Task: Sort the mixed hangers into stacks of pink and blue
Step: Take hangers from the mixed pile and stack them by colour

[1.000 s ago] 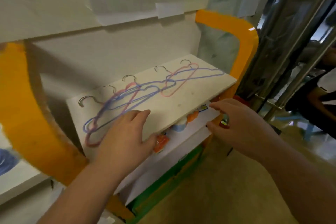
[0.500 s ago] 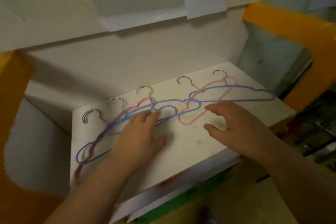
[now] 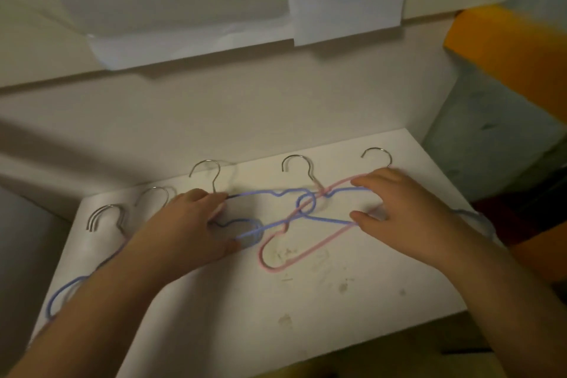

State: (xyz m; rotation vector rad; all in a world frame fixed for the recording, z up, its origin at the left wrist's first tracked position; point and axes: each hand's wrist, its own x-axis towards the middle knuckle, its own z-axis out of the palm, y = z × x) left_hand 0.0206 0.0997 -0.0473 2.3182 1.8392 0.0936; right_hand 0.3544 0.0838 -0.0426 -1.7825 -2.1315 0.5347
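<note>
Two hands are laid on a tangle of wire hangers spread across a white board. By the right hand a pink hanger is touched at its right part, with the forefinger reaching over the upper wire and the thumb set at the lower wire; the fingers are only loosely bent, and whether the wire is truly pinched cannot be told. The left hand is pressed flat on the hangers to the left, its fingertips at the shank of a metal hook and its thumb beside a blue hanger loop. The pink and blue wires are crossed between the two hands. More blue wire is seen near the left forearm, and several silver hooks are ranged along the far edge of the board. Smudges are scattered on the near part of the board. Behind it a pale wall with taped paper is seen, and an orange frame at the right.
</note>
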